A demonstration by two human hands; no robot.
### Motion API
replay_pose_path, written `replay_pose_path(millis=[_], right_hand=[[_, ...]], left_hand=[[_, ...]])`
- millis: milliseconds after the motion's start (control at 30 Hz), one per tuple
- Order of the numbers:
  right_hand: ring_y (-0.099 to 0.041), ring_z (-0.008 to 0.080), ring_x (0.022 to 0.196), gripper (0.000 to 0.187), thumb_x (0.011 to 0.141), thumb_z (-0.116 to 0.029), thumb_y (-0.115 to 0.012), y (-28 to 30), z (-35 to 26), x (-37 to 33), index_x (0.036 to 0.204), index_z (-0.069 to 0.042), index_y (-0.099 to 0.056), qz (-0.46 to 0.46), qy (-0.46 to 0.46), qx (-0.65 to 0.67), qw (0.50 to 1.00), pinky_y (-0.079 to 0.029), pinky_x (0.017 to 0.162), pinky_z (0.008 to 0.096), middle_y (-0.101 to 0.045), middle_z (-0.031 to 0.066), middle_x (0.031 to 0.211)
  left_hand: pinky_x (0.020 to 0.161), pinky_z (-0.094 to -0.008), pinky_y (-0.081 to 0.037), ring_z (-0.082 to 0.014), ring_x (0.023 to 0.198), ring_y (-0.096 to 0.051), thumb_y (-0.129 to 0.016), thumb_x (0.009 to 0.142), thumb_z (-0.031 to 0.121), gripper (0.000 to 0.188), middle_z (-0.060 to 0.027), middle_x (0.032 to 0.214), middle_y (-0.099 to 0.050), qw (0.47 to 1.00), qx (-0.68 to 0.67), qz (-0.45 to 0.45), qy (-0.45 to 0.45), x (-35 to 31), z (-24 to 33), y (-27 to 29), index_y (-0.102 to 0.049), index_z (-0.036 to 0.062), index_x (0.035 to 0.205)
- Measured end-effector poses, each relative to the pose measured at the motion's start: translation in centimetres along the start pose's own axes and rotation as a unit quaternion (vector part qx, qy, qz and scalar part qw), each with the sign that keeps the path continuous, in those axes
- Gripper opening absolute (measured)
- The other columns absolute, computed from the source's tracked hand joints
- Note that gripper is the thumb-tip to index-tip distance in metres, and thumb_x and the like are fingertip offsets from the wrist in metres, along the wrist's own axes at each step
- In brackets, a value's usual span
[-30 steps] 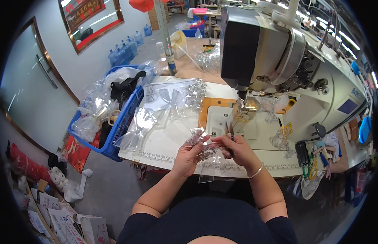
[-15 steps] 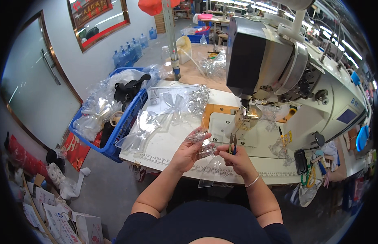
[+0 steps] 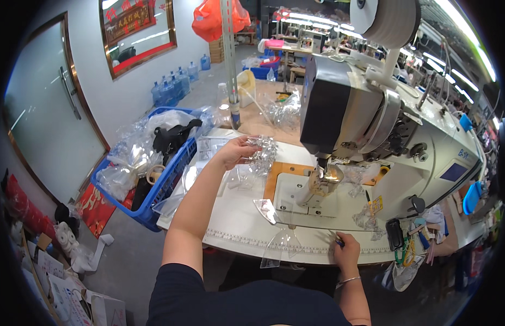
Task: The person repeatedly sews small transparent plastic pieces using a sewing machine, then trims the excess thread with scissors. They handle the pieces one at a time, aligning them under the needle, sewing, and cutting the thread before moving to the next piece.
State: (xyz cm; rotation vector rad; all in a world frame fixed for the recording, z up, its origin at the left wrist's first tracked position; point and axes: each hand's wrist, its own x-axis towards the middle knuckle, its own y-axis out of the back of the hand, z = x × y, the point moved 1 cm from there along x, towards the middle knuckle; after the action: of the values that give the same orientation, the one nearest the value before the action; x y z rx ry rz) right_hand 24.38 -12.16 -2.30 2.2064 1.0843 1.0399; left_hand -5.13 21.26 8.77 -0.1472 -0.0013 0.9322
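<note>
My left hand (image 3: 236, 152) reaches to the back of the white sewing table, its fingers closed on shiny clear plastic at a crinkled pile (image 3: 265, 148). How much of it lies in the fingers is hard to tell. At the table's front edge rests my right hand (image 3: 347, 251), closed around thread snips (image 3: 339, 240) with the blades pointing up and left. Between the hands a clear plastic piece (image 3: 279, 242) lies flat, overhanging the front edge. The sewing machine (image 3: 339, 103) stands behind it, with its needle and presser foot (image 3: 322, 165) over the metal plate.
To the left, a blue basket (image 3: 173, 182) holds clear plastic and black pieces. A metal pole (image 3: 229, 70) rises behind the table. Tools and scissors (image 3: 410, 247) hang at the right front edge. Boxes (image 3: 67, 296) sit on the floor at lower left.
My left hand has moved away from my right, back and left to the shiny pile. My right hand has dropped toward the front edge with the snips. The clear piece now lies on the table.
</note>
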Motion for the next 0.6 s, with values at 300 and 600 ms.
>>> replay_pose_path(millis=[300, 600], right_hand=[[-0.062, 0.0295, 0.081, 0.03, 0.063, -0.001, -0.066, 0.1, -0.8, -0.6, 0.092, -0.008, -0.065, 0.03, 0.04, -0.041, 0.998, -0.051, 0.072, 0.0369, -0.062, 0.0091, 0.09], [-0.062, 0.0298, 0.082, 0.028, 0.063, -0.001, -0.063, 0.2, -1.1, -0.6, 0.091, -0.006, -0.065, 0.029, 0.023, -0.037, 0.999, -0.051, 0.072, 0.0372, -0.062, 0.0095, 0.091]], left_hand=[[0.06, -0.026, -0.051, -0.0041, 0.068, -0.056, -0.071, 0.08, 0.013, 0.047, 0.0045, 0.087, -0.063, 0.978, 0.155, -0.127, 0.055, 7.0, 3.8, 0.6, -0.053, 0.0153, 0.124], [0.063, -0.0263, -0.052, -0.0081, 0.074, -0.061, -0.076, 0.075, 0.012, 0.059, -0.0004, 0.093, -0.064, 0.969, 0.2, -0.102, 0.103, 9.1, 5.5, -1.3, -0.05, 0.0099, 0.128]])
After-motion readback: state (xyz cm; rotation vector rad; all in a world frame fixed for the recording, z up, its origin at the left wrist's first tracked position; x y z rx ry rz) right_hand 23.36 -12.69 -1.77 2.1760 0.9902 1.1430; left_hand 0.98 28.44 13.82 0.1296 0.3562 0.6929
